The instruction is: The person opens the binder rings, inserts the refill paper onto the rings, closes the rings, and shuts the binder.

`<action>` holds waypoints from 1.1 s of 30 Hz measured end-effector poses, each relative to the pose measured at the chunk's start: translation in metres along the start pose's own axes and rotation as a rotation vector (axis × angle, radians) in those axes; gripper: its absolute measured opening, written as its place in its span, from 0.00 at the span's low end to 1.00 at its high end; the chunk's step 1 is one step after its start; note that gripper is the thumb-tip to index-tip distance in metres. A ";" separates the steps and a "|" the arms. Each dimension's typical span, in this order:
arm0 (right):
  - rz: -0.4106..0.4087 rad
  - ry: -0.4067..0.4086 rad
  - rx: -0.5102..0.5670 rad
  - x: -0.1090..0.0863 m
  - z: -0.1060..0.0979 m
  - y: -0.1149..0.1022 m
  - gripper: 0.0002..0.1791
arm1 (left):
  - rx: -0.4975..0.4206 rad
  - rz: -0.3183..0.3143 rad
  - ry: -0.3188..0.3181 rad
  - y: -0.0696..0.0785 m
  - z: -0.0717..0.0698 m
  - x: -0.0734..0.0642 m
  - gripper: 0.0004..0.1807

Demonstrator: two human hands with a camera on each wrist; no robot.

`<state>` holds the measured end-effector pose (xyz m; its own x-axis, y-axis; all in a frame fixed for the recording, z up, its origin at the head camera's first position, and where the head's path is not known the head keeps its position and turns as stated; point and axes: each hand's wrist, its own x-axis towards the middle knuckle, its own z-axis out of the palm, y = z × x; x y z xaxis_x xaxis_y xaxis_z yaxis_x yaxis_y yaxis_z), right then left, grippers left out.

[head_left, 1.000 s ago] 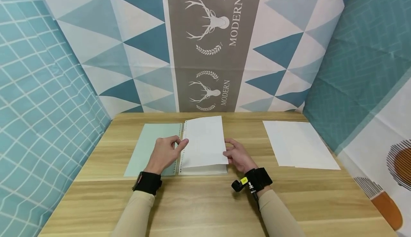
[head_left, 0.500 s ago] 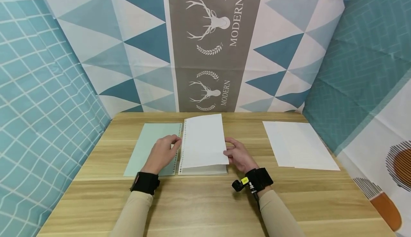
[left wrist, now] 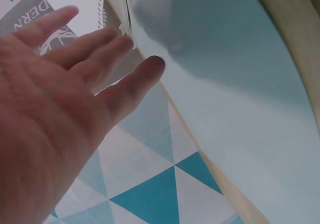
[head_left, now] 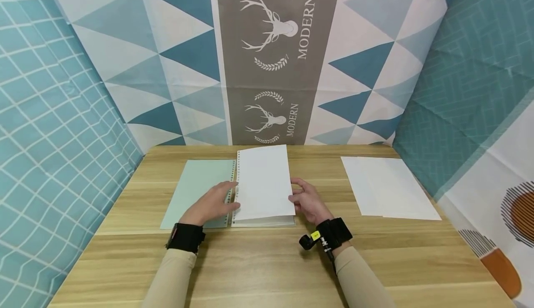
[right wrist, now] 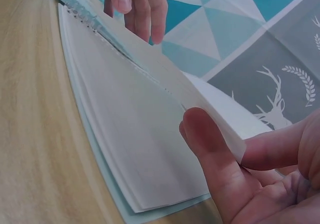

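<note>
A white sheet (head_left: 264,183) with holes along its left edge is raised over a stack of white pages (head_left: 275,222) in the head view. My right hand (head_left: 308,202) pinches its right edge; in the right wrist view, thumb and fingers (right wrist: 207,134) meet at that edge. Beneath the pages (right wrist: 125,129) shows a pale green back cover (right wrist: 107,176). My left hand (head_left: 212,202) has its fingers spread beside the punched edge, over a pale green cover (head_left: 187,192) lying to the left. In the left wrist view, that hand's fingers (left wrist: 135,84) are extended and hold nothing.
White paper sheets (head_left: 388,187) lie overlapping on the right side of the wooden table (head_left: 258,271). Patterned cloth (head_left: 271,67) hangs behind the table. A gridded blue cloth (head_left: 62,127) hangs at the left.
My left hand has uncurled, fingers now spread along the punched edge. The raised sheet has shifted slightly away from me and left. My right hand keeps its hold with little movement.
</note>
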<state>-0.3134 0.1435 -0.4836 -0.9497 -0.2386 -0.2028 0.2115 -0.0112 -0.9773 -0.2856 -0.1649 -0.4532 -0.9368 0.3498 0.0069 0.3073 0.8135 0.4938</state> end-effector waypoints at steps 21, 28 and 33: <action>-0.020 -0.009 -0.033 0.002 0.001 0.004 0.33 | 0.031 -0.098 -0.118 0.000 0.001 -0.002 0.48; -0.013 0.005 -0.036 0.002 0.002 0.004 0.33 | 0.020 -0.092 -0.123 0.000 0.001 -0.004 0.46; -0.005 0.010 -0.032 0.002 0.002 0.005 0.33 | 0.059 -0.093 -0.101 0.000 0.004 -0.004 0.39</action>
<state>-0.3141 0.1409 -0.4893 -0.9532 -0.2285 -0.1979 0.1989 0.0189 -0.9798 -0.2815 -0.1642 -0.4569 -0.9410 0.3143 -0.1255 0.2323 0.8695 0.4359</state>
